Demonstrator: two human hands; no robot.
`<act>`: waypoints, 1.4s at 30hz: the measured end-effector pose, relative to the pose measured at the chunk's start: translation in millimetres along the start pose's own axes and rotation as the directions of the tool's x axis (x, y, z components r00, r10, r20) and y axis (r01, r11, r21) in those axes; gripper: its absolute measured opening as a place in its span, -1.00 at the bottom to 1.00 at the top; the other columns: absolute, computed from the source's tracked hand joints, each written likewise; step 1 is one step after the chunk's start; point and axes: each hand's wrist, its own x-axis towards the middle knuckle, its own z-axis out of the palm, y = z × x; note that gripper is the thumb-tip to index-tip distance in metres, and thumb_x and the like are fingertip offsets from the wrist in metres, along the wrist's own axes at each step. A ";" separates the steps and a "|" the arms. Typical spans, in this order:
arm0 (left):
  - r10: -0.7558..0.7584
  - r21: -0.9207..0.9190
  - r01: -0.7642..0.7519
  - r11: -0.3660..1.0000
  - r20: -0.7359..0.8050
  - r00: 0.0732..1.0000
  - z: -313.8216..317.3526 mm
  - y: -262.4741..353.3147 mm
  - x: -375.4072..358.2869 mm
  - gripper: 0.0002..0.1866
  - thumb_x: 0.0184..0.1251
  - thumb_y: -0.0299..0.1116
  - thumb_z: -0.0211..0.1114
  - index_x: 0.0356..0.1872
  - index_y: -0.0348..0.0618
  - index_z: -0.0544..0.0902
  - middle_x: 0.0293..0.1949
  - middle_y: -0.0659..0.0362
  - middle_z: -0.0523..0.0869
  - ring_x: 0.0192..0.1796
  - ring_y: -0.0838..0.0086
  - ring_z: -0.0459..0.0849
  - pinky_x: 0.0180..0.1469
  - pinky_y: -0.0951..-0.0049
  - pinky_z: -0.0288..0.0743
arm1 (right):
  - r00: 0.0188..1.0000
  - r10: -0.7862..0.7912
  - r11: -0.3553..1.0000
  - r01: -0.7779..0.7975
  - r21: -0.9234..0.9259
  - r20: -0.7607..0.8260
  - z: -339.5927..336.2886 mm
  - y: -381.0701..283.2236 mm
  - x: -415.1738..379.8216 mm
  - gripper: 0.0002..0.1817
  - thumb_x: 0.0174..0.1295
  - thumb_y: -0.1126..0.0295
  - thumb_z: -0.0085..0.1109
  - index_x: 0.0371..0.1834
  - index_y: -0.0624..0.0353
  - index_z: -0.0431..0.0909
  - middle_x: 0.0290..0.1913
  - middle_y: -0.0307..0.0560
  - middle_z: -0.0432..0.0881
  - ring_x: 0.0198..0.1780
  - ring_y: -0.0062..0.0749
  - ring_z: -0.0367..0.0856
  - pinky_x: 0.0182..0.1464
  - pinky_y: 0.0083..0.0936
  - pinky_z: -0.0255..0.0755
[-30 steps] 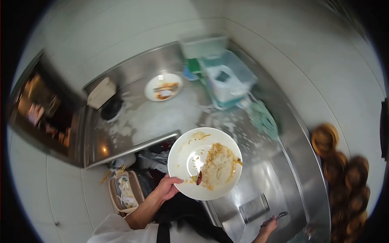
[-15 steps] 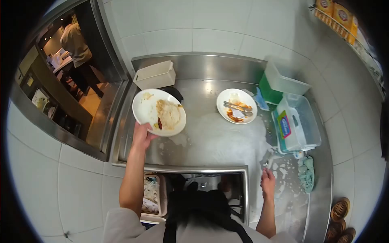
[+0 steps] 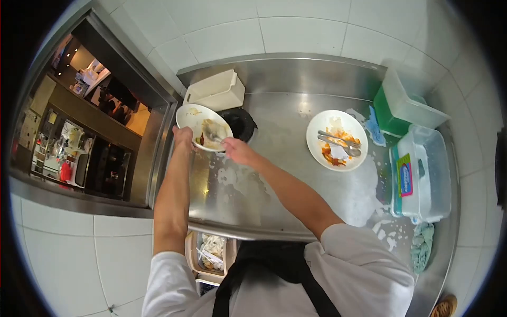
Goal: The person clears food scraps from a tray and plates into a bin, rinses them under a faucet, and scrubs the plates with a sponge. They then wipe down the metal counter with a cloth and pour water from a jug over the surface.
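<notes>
At the left of the steel counter, my left hand [image 3: 183, 138] is closed on the rim of a white plate [image 3: 189, 122]. The plate is tilted and carries food scraps, among them a dark red piece. My right hand [image 3: 242, 151] is closed on a metal spoon [image 3: 213, 130], blurred, its head against the scraps. Just behind the held plate lies a black ring [image 3: 244, 126], partly covered by it. A second white plate [image 3: 315, 149] rests on the counter with sauce smears, a crumpled white napkin [image 3: 338, 152] and metal cutlery [image 3: 338, 141] on it.
A cream bin [image 3: 224, 89] stands at the back left. To the right are a green-and-clear container [image 3: 393, 108], a clear tub [image 3: 430, 182], a blue cloth [image 3: 374, 127] and a green cloth [image 3: 422, 247]. Below the counter edge sits a scrap bin [image 3: 231, 256]. Water wets the counter [image 3: 274, 195].
My right hand has swung from the right side of the counter to the held plate, bringing the spoon onto its scraps. The view has shifted, and the person beyond the opening is out of sight.
</notes>
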 end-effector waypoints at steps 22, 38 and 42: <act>0.067 0.140 -0.060 0.988 -0.044 0.997 -12.7 24.9 64.9 -0.70 -0.01 -0.57 -0.03 -0.23 -0.57 0.47 -0.26 -0.16 0.50 -0.23 -0.07 0.63 -0.31 -0.24 0.56 | 0.994 -0.042 0.999 0.042 0.008 0.099 23.5 3.1 58.6 -0.74 0.28 0.42 -0.02 -0.08 0.25 0.60 -0.08 0.26 0.66 0.01 0.17 0.64 0.02 -0.06 0.52; 0.064 0.245 -0.043 0.969 -0.077 0.995 -41.7 31.9 35.2 -0.61 0.09 -0.50 -0.01 -0.11 -0.55 0.61 -0.18 -0.17 0.66 -0.11 0.08 0.70 -0.24 0.01 0.57 | 0.921 0.299 0.940 -0.329 -0.088 -0.248 20.3 27.3 77.7 -0.70 0.34 0.32 -0.04 -0.13 0.24 0.67 -0.07 0.14 0.70 0.02 0.01 0.67 0.07 -0.15 0.50; 0.032 0.109 -0.022 0.994 -0.089 0.996 -46.1 33.2 38.0 -0.60 0.08 -0.50 0.00 -0.12 -0.58 0.61 -0.18 -0.18 0.67 -0.12 0.08 0.70 -0.22 0.05 0.56 | 0.993 0.051 0.997 -0.044 0.059 -0.108 21.7 19.1 35.3 -0.70 0.36 0.28 -0.02 -0.13 0.21 0.67 -0.12 0.13 0.71 -0.01 0.01 0.68 0.04 -0.20 0.51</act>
